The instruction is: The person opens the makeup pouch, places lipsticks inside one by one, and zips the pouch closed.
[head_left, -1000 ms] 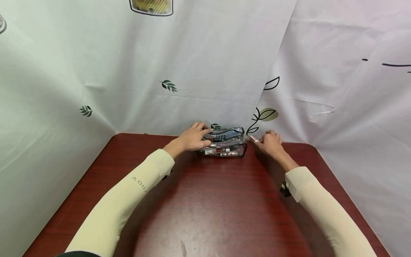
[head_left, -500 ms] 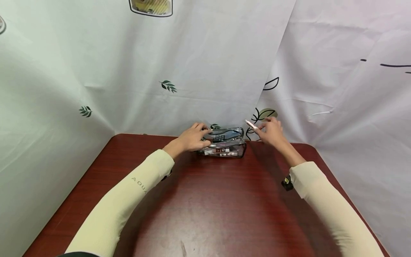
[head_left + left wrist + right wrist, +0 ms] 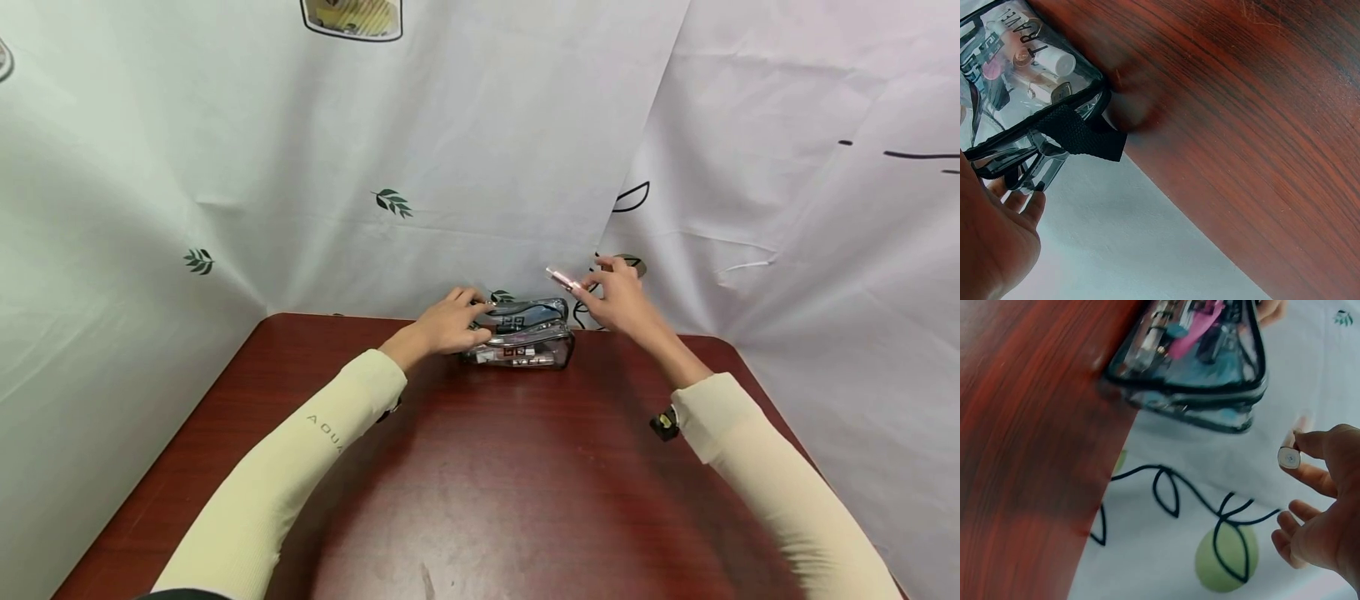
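Note:
A clear cosmetic bag (image 3: 558,340) with black trim stands at the table's far edge, its top flap raised at the back. Through its plastic I see small tubes and bottles; the left wrist view shows a white-capped tube (image 3: 1057,60), and the right wrist view a pink item (image 3: 1200,328). My left hand (image 3: 447,323) grips the bag's left end, fingers behind the flap. Above and right of the bag, my right hand (image 3: 621,304) pinches a slim pink cosmetic tube (image 3: 562,280), probably lip gloss, between thumb and fingers. The tube's pale round end (image 3: 1289,458) faces the right wrist camera.
The dark red wooden table (image 3: 480,467) ends just behind the bag. White cloth (image 3: 480,167) with printed leaves hangs close behind it and along both sides. A black strap tab (image 3: 1094,137) sticks out from the bag's end.
My right hand has lifted the pink tube from near the table's far edge, then moved it up and left toward the bag. My left hand and the bag have stayed in place.

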A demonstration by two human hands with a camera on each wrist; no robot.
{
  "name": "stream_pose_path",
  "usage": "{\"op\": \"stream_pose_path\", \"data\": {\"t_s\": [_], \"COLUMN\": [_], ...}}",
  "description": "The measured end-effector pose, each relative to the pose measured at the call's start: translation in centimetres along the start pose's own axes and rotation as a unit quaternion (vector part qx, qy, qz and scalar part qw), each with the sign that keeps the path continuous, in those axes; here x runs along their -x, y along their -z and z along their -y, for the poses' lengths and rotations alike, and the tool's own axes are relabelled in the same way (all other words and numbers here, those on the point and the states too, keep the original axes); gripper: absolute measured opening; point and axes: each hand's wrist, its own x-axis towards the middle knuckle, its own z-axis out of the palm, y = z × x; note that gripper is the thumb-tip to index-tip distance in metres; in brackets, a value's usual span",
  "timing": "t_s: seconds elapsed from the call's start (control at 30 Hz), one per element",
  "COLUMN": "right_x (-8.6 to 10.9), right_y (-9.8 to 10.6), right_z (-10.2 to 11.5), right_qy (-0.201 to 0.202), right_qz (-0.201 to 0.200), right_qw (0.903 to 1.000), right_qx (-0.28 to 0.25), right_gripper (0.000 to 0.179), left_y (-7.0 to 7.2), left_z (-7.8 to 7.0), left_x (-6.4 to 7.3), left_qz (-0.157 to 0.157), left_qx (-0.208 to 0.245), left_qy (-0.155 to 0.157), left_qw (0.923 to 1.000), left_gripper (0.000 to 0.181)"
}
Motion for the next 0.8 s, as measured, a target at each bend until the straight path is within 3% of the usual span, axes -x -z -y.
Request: {"op": "stream_pose_path", "data": {"t_s": [0.33,0.57,0.67,0.8], "right_x": [0.4,0.7,0.7,0.5], "right_y": [-1.6,-3.3,-3.9,-4.3], "right_z": [2.8,3.9,4.2,4.5], "right_qy": [0.066,0.076,0.072,0.062], "right_qz": [0.034,0.055,0.057,0.063], "right_qw": [0.9969,0.994,0.9941,0.9948], "right_qx": [0.025,0.057,0.058,0.051], "right_gripper": [0.029,0.032,0.033,0.036], "left_y": [0.0,-1.9,-1.8,-0.7], "left_z": [0.3,2.7,2.5,1.1], "left_x": [-0.1,-2.3,-2.4,-1.3], "left_qz": [0.003,-0.005,0.0,0.005], "left_qx": [0.013,0.006,0.007,0.012], "left_qy": [-0.004,-0.012,-0.006,0.001], "left_qw": [0.9999,0.9999,1.0,0.9999], "left_gripper": [0.071,0.071,0.071,0.071]}}
